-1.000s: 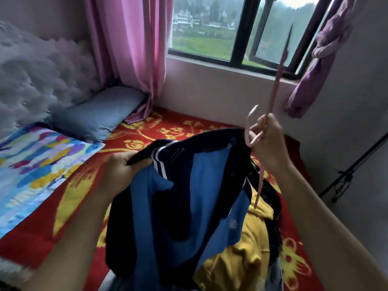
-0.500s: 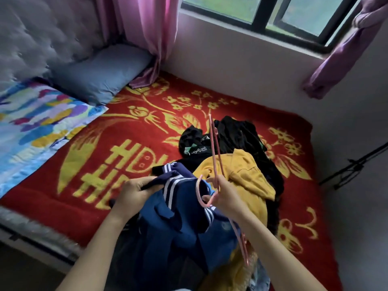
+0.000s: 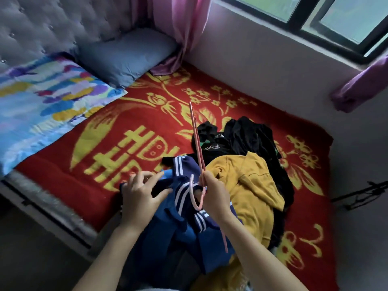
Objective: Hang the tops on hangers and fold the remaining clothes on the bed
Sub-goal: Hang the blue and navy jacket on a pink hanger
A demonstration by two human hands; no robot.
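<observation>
My right hand [image 3: 214,194] grips the pink hanger [image 3: 196,139] at its neck, the hook curling below. My left hand [image 3: 140,198] rests on the blue striped top [image 3: 184,171] on the bed [image 3: 147,127], fingers loosely spread.

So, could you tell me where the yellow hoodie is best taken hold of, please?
Probably by its raised far edge, fingers coming from above: there the yellow hoodie lies uncovered on the black clothes, while its near left part is tucked under the blue jacket and the right hand.
</observation>
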